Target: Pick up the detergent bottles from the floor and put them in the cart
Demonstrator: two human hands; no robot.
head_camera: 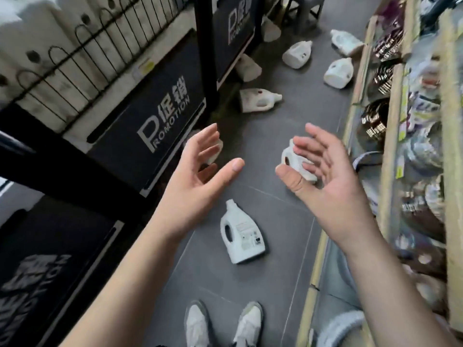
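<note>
While both hands hung spread over the aisle, left hand (pixel 198 171) and right hand (pixel 323 171) with fingers straight and holding nothing, the nearest bottle (pixel 241 235) lay flat on the grey tiled floor (pixel 275 121) just beyond the shoes (pixel 198 326) — long axis running away from the feet, cap pointing away and slightly left. More bottles (pixel 297 55) lay scattered farther on, between black promotion bins (pixel 162 116) on the left and shelves (pixel 390 146) on the right.

I note soft, even, moderately bright light; the detergent bottle (pixel 241 236) below the fingers (pixel 209 137) of my left hand (pixel 198 171) casts only a faint shadow on the floor (pixel 275 121). The shelves (pixel 413 121) right of the fingers of my right hand (pixel 325 176) are badly motion-blurred. The display rack (pixel 160 116) left of the left fingers smears and bows with wide-angle distortion.
</note>
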